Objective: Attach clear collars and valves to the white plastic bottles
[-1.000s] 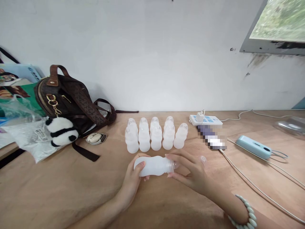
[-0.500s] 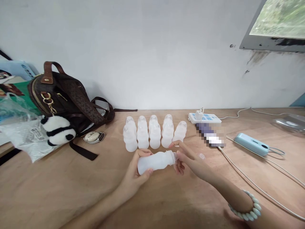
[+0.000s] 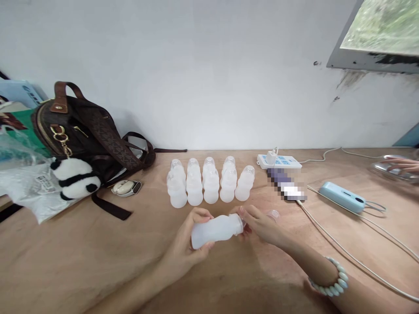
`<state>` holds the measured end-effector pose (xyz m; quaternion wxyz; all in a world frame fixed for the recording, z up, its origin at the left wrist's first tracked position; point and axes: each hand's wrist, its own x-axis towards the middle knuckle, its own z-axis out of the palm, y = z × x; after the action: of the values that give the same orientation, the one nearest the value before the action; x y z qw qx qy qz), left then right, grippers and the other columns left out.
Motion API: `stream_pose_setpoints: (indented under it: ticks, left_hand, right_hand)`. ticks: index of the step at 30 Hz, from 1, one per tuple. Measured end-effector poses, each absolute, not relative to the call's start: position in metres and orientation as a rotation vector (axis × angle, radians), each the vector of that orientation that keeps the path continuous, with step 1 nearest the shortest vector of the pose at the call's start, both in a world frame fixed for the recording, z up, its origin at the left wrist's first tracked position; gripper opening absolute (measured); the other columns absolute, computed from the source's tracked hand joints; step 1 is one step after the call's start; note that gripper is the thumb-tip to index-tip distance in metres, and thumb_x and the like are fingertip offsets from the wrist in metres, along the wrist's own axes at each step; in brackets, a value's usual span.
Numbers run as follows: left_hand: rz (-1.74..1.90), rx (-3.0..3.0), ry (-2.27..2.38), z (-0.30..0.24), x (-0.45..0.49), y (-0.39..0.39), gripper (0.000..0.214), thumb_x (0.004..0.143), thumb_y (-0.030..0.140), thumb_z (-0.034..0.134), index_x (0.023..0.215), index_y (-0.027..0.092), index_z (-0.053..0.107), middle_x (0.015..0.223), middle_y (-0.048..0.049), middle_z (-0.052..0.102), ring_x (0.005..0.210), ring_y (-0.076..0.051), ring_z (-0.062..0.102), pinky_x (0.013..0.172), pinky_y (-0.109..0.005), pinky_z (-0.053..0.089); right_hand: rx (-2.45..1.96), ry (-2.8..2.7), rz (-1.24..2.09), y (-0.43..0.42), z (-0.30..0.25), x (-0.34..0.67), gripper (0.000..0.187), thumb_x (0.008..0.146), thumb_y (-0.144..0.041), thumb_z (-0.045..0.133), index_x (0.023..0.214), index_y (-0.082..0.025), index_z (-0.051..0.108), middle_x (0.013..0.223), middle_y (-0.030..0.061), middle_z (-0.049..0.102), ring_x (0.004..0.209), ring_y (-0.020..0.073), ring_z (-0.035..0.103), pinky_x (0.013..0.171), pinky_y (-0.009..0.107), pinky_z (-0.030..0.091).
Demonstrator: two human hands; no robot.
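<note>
My left hand (image 3: 193,240) wraps around the base of a frosted white baby bottle (image 3: 214,231) and holds it nearly level, mouth to the right. At the mouth, my right hand (image 3: 258,224) pinches a small clear piece (image 3: 244,222), mostly hidden behind the fingers. A clear dome cap (image 3: 273,214) lies on the table just behind the right hand. Beyond my hands, several like bottles (image 3: 211,187) with clear caps stand upright in close rows.
At the left sit a dark backpack (image 3: 88,126) with a panda plush (image 3: 77,179) and a watch (image 3: 127,187). To the right are a power strip (image 3: 284,162), a pixelated phone (image 3: 286,185), a blue power bank (image 3: 342,197) and cables. Another person's hand (image 3: 404,165) touches a clear container.
My right fingers have closed in at the bottle's mouth, and the bottle has shifted slightly right and down. Another person's hand has come in at the right edge.
</note>
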<state>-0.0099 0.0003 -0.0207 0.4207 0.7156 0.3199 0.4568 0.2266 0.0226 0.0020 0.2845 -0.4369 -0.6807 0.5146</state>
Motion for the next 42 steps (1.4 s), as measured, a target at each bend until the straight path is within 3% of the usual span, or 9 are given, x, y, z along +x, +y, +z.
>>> stream_pose_setpoints:
  ticks: [3, 5, 11, 19, 25, 30, 35, 39, 42]
  left_hand:
    - [1.085, 1.407, 0.93, -0.02, -0.005, 0.005, 0.027, 0.082, 0.039, 0.066, 0.098, 0.02, 0.055, 0.099, -0.007, 0.059, 0.08, -0.02, 0.06, 0.061, -0.027, 0.048]
    - [0.996, 1.197, 0.937, -0.019, -0.003, 0.007, 0.03, 0.084, 0.044, 0.062, 0.098, 0.018, 0.055, 0.087, -0.0048, 0.061, 0.069, -0.017, 0.058, 0.057, -0.026, 0.045]
    - [0.963, 1.204, 0.944, -0.017, -0.002, 0.003, 0.027, 0.086, 0.043, 0.059, 0.096, 0.018, 0.055, 0.087, -0.0051, 0.062, 0.068, -0.017, 0.059, 0.058, -0.026, 0.046]
    - [1.354, 2.33, 0.728, -0.027, -0.018, -0.004, 0.052, 0.076, 0.01, 0.071, 0.121, 0.03, 0.055, 0.113, -0.0108, 0.063, 0.096, -0.024, 0.067, 0.074, -0.033, 0.056]
    - [1.066, 2.331, 0.783, -0.019, -0.023, -0.006, 0.025, 0.075, 0.012, 0.073, 0.095, 0.027, 0.072, 0.1, -0.0129, 0.075, 0.091, -0.03, 0.07, 0.084, -0.051, 0.057]
    - [0.942, 2.093, 0.741, -0.018, -0.018, -0.01, 0.014, 0.077, 0.016, 0.07, 0.079, 0.03, 0.072, 0.098, -0.0094, 0.076, 0.094, -0.031, 0.068, 0.092, -0.057, 0.052]
    - [1.211, 1.978, 0.834, -0.023, -0.013, -0.003, 0.03, 0.077, 0.018, 0.07, 0.105, 0.026, 0.063, 0.111, -0.0102, 0.064, 0.095, -0.026, 0.063, 0.077, -0.036, 0.053]
    - [1.274, 1.719, 0.954, -0.017, -0.008, 0.002, 0.02, 0.082, 0.026, 0.066, 0.098, 0.023, 0.056, 0.105, -0.0069, 0.058, 0.094, -0.023, 0.058, 0.076, -0.031, 0.049]
    - [1.203, 1.622, 0.943, -0.013, -0.005, 0.001, 0.019, 0.082, 0.032, 0.065, 0.095, 0.022, 0.055, 0.101, -0.0064, 0.057, 0.09, -0.023, 0.057, 0.074, -0.03, 0.047]
  right_hand:
    - [-1.016, -1.841, 1.319, 0.022, 0.004, 0.233, 0.056, 0.091, -0.067, 0.045, 0.127, -0.024, 0.048, 0.109, 0.007, 0.062, 0.081, 0.0152, 0.062, 0.069, 0.03, 0.053]
    - [-0.931, -1.906, 1.296, 0.021, 0.007, 0.235, 0.066, 0.082, -0.055, 0.067, 0.135, -0.029, 0.038, 0.124, 0.0073, 0.054, 0.094, 0.016, 0.06, 0.078, 0.031, 0.053]
    - [-1.016, -1.909, 1.246, 0.021, 0.009, 0.229, 0.032, 0.083, -0.042, 0.071, 0.1, -0.021, 0.055, 0.093, 0.002, 0.063, 0.084, 0.0155, 0.057, 0.069, 0.027, 0.047]
    - [-1.002, -1.712, 1.505, 0.017, 0.007, 0.221, 0.039, 0.084, -0.054, 0.064, 0.076, -0.019, 0.051, 0.054, -0.0062, 0.049, 0.047, 0.0079, 0.042, 0.046, 0.022, 0.03]
    - [-1.162, -1.545, 1.641, 0.016, -0.007, 0.217, 0.048, 0.086, -0.059, 0.058, 0.061, -0.019, 0.048, 0.054, -0.0053, 0.041, 0.047, 0.0076, 0.033, 0.043, 0.022, 0.023]
    - [-1.268, -1.492, 1.587, 0.017, -0.011, 0.216, 0.05, 0.084, -0.062, 0.058, 0.058, -0.02, 0.047, 0.049, -0.0058, 0.042, 0.044, 0.0083, 0.035, 0.041, 0.022, 0.028]
    - [-1.197, -1.708, 1.498, 0.02, 0.004, 0.222, 0.06, 0.091, -0.069, 0.037, 0.071, -0.017, 0.058, 0.05, -0.0013, 0.055, 0.042, 0.0091, 0.048, 0.042, 0.021, 0.033]
    - [-0.995, -1.755, 1.36, 0.018, 0.014, 0.225, 0.04, 0.084, -0.05, 0.066, 0.11, -0.02, 0.058, 0.089, 0.0024, 0.066, 0.069, 0.0121, 0.06, 0.058, 0.023, 0.047]
    - [-0.984, -1.731, 1.323, 0.014, 0.013, 0.221, 0.031, 0.083, -0.044, 0.069, 0.097, -0.019, 0.059, 0.076, -0.0013, 0.062, 0.064, 0.0109, 0.054, 0.056, 0.023, 0.044]
